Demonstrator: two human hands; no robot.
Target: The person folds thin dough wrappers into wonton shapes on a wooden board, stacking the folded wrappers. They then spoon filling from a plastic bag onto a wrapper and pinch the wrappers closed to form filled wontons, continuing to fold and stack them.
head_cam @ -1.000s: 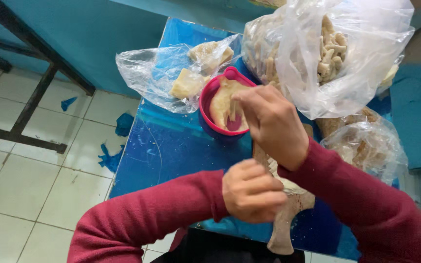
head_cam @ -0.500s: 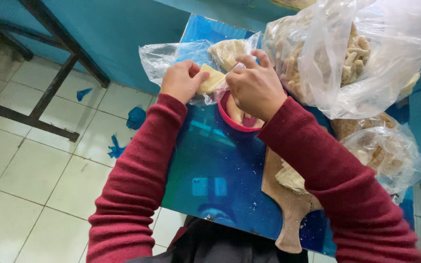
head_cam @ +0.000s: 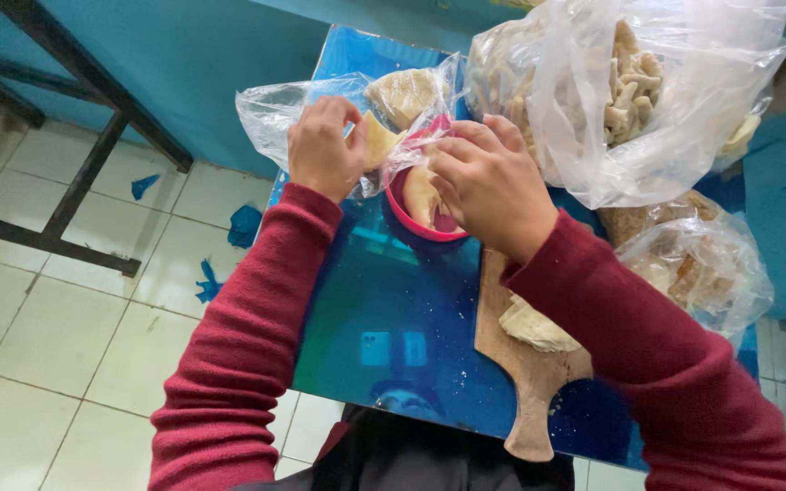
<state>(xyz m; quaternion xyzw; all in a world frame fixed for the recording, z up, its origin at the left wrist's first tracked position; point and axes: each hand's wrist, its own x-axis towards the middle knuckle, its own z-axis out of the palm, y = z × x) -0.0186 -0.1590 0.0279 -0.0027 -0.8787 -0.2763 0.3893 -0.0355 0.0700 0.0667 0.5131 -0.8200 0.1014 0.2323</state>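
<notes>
Left hand (head_cam: pixel 323 148) pinches a dough piece (head_cam: pixel 377 141), right hand (head_cam: pixel 487 182) grips the clear bag (head_cam: pixel 284 114); tugging could topple the pink bowl (head_cam: pixel 411 216).

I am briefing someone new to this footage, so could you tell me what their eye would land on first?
Most striking is the big clear bag of pale dough pieces at the top right of the shiny blue table. At centre, the left hand and right hand work at a smaller plastic bag over a pink bowl. A wooden board with flat dough lies nearer the person.
</notes>
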